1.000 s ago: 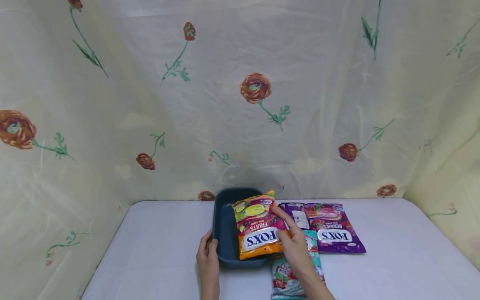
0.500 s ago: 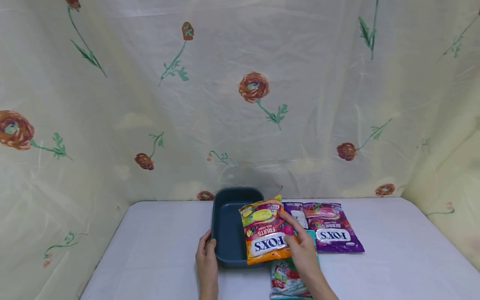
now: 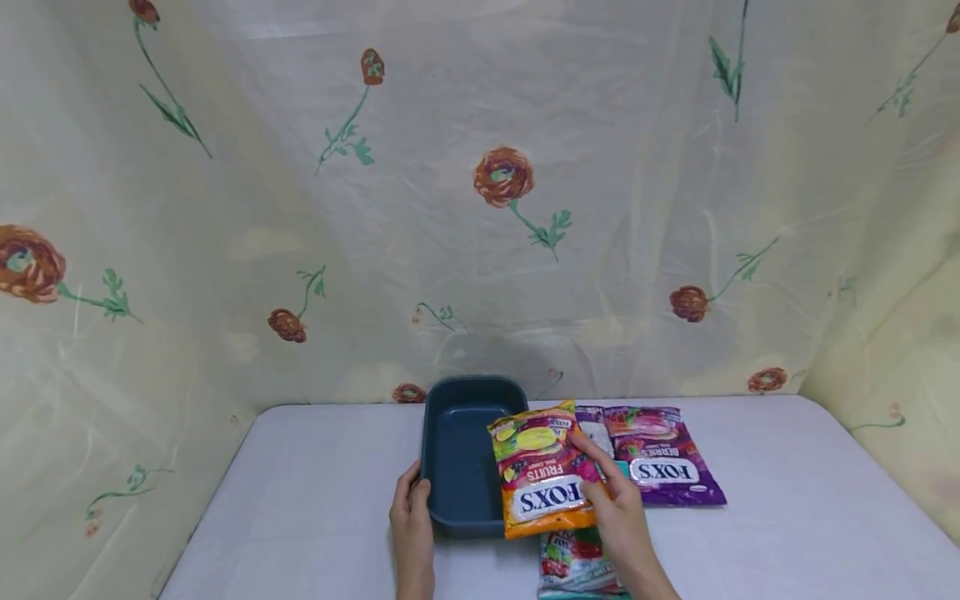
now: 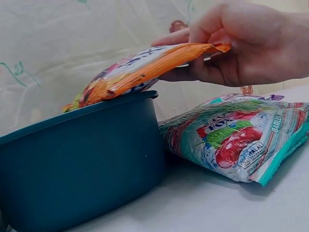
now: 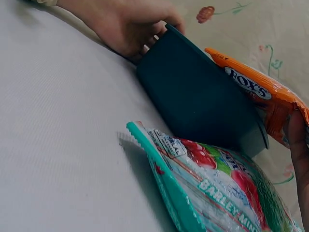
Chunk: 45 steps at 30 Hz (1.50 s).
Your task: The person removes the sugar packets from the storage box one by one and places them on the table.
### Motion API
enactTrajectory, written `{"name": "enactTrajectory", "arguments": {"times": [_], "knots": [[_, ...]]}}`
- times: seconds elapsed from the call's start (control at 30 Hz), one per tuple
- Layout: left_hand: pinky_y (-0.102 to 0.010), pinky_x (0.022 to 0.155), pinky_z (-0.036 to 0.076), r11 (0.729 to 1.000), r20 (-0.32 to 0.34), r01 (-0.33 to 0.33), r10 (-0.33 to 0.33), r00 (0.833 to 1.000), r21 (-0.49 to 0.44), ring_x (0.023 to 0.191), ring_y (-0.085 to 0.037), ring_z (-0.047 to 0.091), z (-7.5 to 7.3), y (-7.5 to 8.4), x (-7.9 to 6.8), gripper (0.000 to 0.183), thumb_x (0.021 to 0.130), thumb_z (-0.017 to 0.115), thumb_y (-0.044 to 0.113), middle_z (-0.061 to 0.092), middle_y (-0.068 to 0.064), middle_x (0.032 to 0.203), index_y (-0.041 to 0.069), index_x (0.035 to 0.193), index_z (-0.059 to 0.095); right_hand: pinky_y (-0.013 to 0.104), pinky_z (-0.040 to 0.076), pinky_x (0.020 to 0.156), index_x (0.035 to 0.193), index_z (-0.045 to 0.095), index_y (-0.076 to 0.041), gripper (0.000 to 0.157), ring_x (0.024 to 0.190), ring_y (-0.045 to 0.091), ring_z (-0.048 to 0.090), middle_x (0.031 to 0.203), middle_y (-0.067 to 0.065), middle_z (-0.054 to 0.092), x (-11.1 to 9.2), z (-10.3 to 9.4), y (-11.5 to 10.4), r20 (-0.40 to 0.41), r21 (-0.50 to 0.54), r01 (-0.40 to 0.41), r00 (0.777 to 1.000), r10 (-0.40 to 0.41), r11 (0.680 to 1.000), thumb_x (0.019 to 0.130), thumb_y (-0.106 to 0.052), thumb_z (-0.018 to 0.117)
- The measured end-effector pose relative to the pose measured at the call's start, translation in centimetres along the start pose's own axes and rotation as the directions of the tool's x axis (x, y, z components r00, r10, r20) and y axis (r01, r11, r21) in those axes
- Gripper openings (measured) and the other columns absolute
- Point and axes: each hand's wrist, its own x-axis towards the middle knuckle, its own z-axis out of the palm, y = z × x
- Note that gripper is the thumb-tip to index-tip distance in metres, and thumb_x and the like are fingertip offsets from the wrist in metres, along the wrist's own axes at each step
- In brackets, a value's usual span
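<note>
My right hand (image 3: 617, 504) pinches an orange and red FOX'S Fruits candy bag (image 3: 542, 471) by its side edge, thumb on the printed face, fingers beneath. The bag is raised at the right rim of a dark blue plastic tub (image 3: 461, 467) and overlaps it. In the left wrist view the bag (image 4: 130, 67) slopes down over the rim. My left hand (image 3: 412, 517) grips the tub's left side; the right wrist view shows its thumb over the rim and its fingers (image 5: 137, 36) against the outer wall. The visible tub floor is bare.
Right of the tub, a teal Barley Mint candy bag (image 4: 236, 140) lies on the white table (image 3: 315, 500), partly under my right hand. Behind it are a purple FOX'S Berries bag (image 3: 663, 458) and another purple bag (image 3: 596, 429), partly covered. A flowered curtain (image 3: 390, 208) hangs at the back.
My right hand has moved the Fruits bag rightward and a little toward me, from over the tub to its right rim. The left hand stays on the tub.
</note>
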Motion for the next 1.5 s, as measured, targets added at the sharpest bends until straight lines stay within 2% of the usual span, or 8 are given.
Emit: {"name": "enactTrajectory", "arguments": {"times": [0.27, 0.6, 0.8, 0.9, 1.0, 1.1, 1.33, 1.5], "knots": [[-0.053, 0.111, 0.032, 0.998, 0.015, 0.064, -0.064, 0.998, 0.006, 0.133, -0.033, 0.041, -0.2, 0.2, 0.0, 0.039, 0.095, 0.046, 0.019, 0.049, -0.018, 0.14, 0.007, 0.132, 0.052, 0.051, 0.024, 0.117, 0.138, 0.045, -0.036, 0.057, 0.146, 0.023, 0.017, 0.154, -0.009, 0.029, -0.1, -0.8, 0.0, 0.013, -0.008, -0.001, 1.0, 0.001, 1.0, 0.092, -0.002, 0.038], [-0.053, 0.112, 0.03, 0.998, 0.036, 0.068, -0.068, 0.997, 0.004, 0.136, -0.033, 0.038, 0.1, 0.1, -0.1, 0.04, 0.097, 0.043, 0.024, 0.046, -0.017, 0.143, 0.009, 0.134, 0.05, 0.05, 0.021, 0.118, 0.139, 0.043, -0.037, 0.056, 0.147, 0.02, 0.015, 0.154, -0.011, 0.028, -0.5, -2.4, 0.3, 0.023, -0.059, 0.009, 1.0, -0.008, 0.998, 0.094, -0.003, 0.039], [-0.052, 0.112, 0.03, 0.999, 0.042, 0.05, -0.05, 0.998, -0.007, 0.136, -0.032, 0.038, 0.0, 0.1, -0.2, 0.04, 0.097, 0.044, 0.024, 0.046, -0.016, 0.143, 0.009, 0.134, 0.05, 0.052, 0.019, 0.118, 0.14, 0.041, -0.037, 0.057, 0.146, 0.02, 0.015, 0.156, -0.01, 0.024, -1.0, -3.1, 0.4, 0.017, -0.024, -0.031, 0.999, 0.031, 0.999, 0.094, -0.003, 0.039], [-0.053, 0.112, 0.03, 0.999, 0.041, 0.053, -0.053, 0.998, 0.001, 0.136, -0.033, 0.037, -0.1, 0.2, -0.2, 0.041, 0.098, 0.043, 0.025, 0.046, -0.016, 0.143, 0.01, 0.135, 0.049, 0.043, 0.027, 0.116, 0.141, 0.039, -0.039, 0.057, 0.142, 0.019, 0.023, 0.157, -0.011, 0.022, -1.1, -3.3, 0.6, 0.022, -0.02, -0.047, 0.999, 0.047, 0.999, 0.095, -0.005, 0.039], [-0.054, 0.112, 0.03, 0.998, 0.036, 0.062, -0.063, 0.997, 0.012, 0.136, -0.033, 0.037, -0.1, 0.2, -0.1, 0.041, 0.098, 0.043, 0.026, 0.045, -0.017, 0.143, 0.009, 0.135, 0.049, 0.029, 0.036, 0.11, 0.141, 0.038, -0.041, 0.057, 0.139, 0.017, 0.028, 0.156, -0.013, 0.022, -1.2, -3.5, 0.7, 0.03, -0.032, -0.047, 0.998, 0.048, 0.998, 0.096, -0.006, 0.039], [-0.054, 0.112, 0.03, 0.998, 0.034, 0.066, -0.067, 0.997, 0.016, 0.136, -0.033, 0.037, 0.0, 0.1, -0.1, 0.041, 0.098, 0.043, 0.025, 0.046, -0.017, 0.143, 0.009, 0.135, 0.049, 0.02, 0.039, 0.105, 0.142, 0.036, -0.042, 0.057, 0.14, 0.016, 0.028, 0.156, -0.014, 0.022, -1.2, -3.8, 0.8, 0.029, -0.04, -0.044, 0.999, 0.045, 0.998, 0.097, -0.007, 0.038], [-0.05, 0.109, 0.036, 0.998, 0.03, 0.051, -0.052, 0.998, 0.032, 0.132, -0.029, 0.044, -0.1, 0.0, -0.1, 0.038, 0.097, 0.044, 0.022, 0.05, -0.015, 0.139, 0.012, 0.133, 0.051, 0.026, 0.048, 0.1, 0.143, 0.033, -0.044, 0.057, 0.133, 0.019, 0.038, 0.157, -0.012, 0.019, -1.5, -4.6, 1.4, 0.009, -0.029, -0.091, 0.996, 0.092, 0.995, 0.098, -0.008, 0.037], [-0.05, 0.107, 0.038, 0.999, 0.025, 0.024, -0.025, 0.999, 0.045, 0.129, -0.029, 0.046, -0.1, 0.1, -0.2, 0.038, 0.098, 0.044, 0.023, 0.051, -0.016, 0.138, 0.011, 0.133, 0.051, 0.022, 0.05, 0.095, 0.143, 0.032, -0.044, 0.058, 0.124, 0.012, 0.046, 0.157, -0.01, 0.019, -1.6, -5.1, 1.6, -0.01, -0.057, -0.1, 0.995, 0.1, 0.993, 0.098, -0.008, 0.037]]}}
